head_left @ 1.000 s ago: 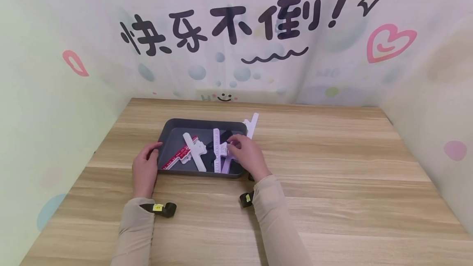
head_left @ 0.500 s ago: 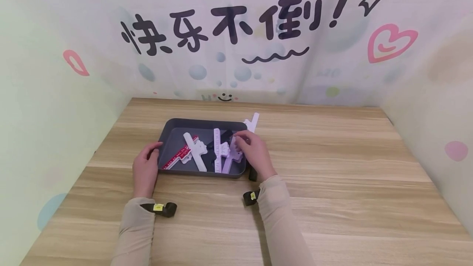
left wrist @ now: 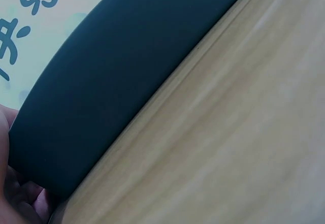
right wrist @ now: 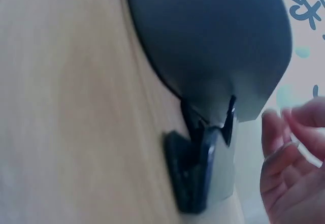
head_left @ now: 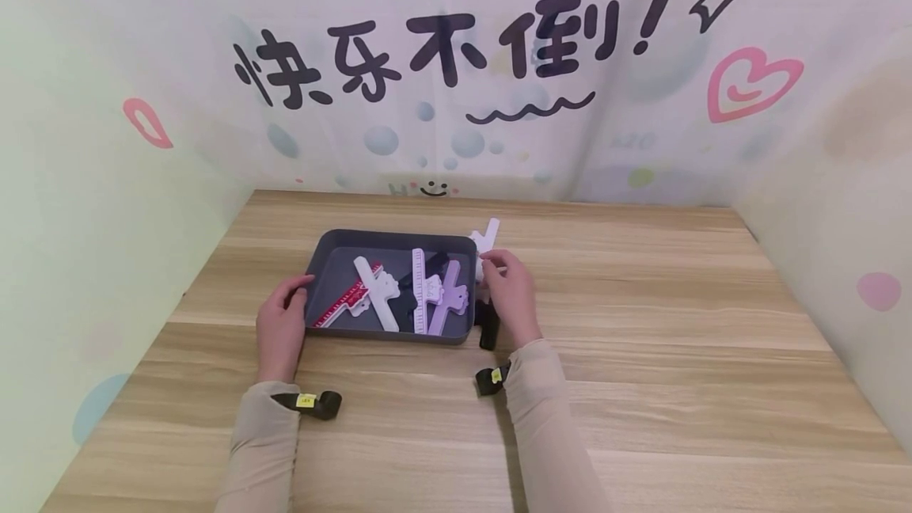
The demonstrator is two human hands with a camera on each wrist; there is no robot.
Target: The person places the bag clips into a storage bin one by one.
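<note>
A dark grey tray (head_left: 328, 260) holds several long plastic clips. Inside lie a red ruler-edged clip (head_left: 338, 307), a white clip (head_left: 378, 295), a pale lilac ruler-edged clip (head_left: 419, 291), a purple clip (head_left: 449, 299) and a black clip (head_left: 427, 266) partly beneath. My left hand (head_left: 280, 331) grips the tray's left end, fingertips at the rim. My right hand (head_left: 514, 295) is just beyond the right rim, fingers loosely bent, with nothing seen between them; the right wrist view shows the hand (right wrist: 294, 168) apart from the tray wall.
Outside the tray's right end, a white clip (head_left: 490, 232) sticks up behind the rim. Another black clip (head_left: 488, 331) stands against the tray's outer wall, also seen in the right wrist view. The wooden table (head_left: 677, 355) ends at a printed curtain (head_left: 606, 149).
My right hand has moved from over the tray's right part to outside its right rim, uncovering the purple clip. The left hand and the tray have stayed put.
</note>
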